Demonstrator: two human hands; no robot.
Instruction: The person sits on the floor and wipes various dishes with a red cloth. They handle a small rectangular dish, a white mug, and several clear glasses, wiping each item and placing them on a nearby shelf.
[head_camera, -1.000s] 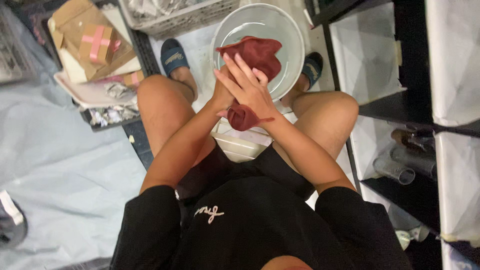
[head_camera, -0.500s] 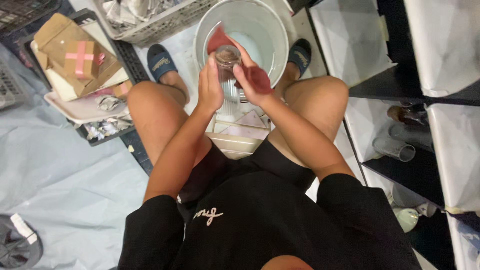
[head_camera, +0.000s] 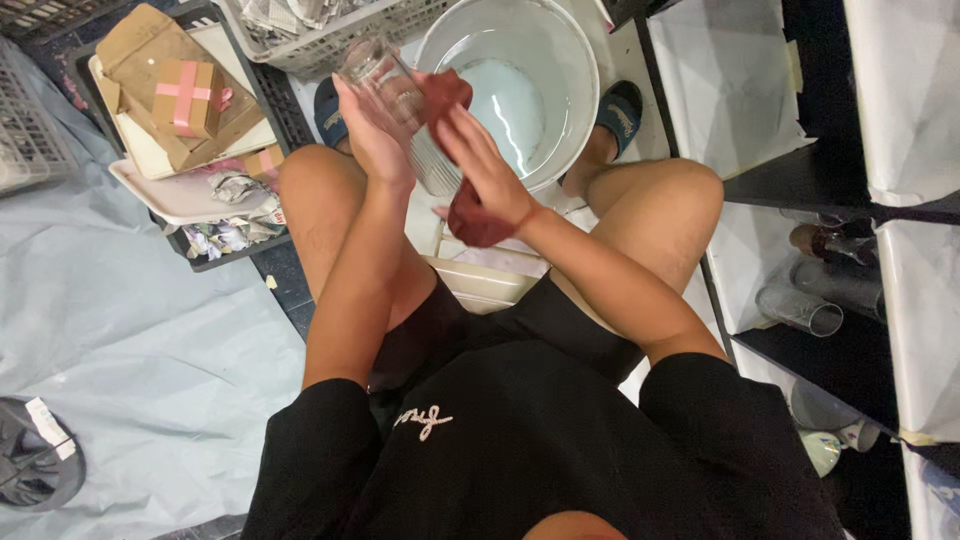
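Observation:
I sit on a low stool, knees apart, over a white basin with shallow water. My left hand holds a clear ribbed drinking glass tilted above the basin's near rim. My right hand grips a dark red cloth and presses it against the glass; part of the cloth shows behind the glass, and its tail hangs below my palm.
A black crate at the left holds cardboard boxes and crumpled paper. A white mesh basket of paper stands behind it. Dark shelves at the right hold clear glasses lying down. A pale sheet covers the floor.
The glass and cloth have risen from my lap to above the basin's rim. The cloth now wraps the glass on the right side, and the view has shifted slightly.

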